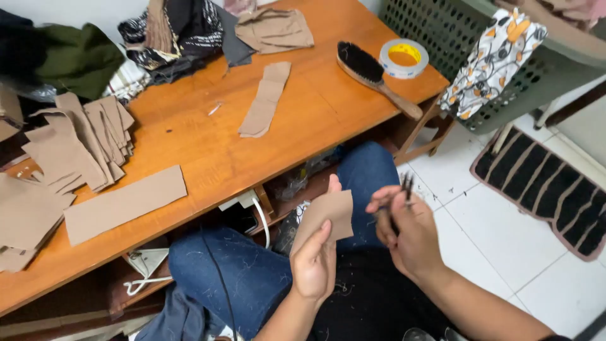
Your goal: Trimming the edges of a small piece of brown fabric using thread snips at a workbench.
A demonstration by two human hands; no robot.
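— So, what have you got in each hand?

— My left hand [314, 256] is pinched shut on a small tan fabric piece with a curved edge [326, 216], held upright at lower centre of the frame, above my lap. My right hand [406, 235] is closed around a small dark tool [407, 186]; only its two thin tips stick out above my fingers.

— Scissors or tweezers?

— I can't tell; my fingers hide the rest of it.

— How does the fabric behave?

— I'd judge it light and limp, yet stiff enough to stand without drooping. It's best held low, thumb in front and fingers behind, as I have it, which leaves the top edge free.

— And around you?

— At upper left sits the orange wooden table [189, 142] with a stack of cut tan pieces [82, 142], a long tan cardboard strip [125, 203] and a narrow tan fabric strip [265, 100]. At upper centre lie a dark-bristled wooden brush [372, 72] and a roll of clear tape with a yellow core [404, 58]. A green plastic basket [442, 25] at upper right is cut off by the frame edge. Under the table it's too dark and cluttered to make anything out.
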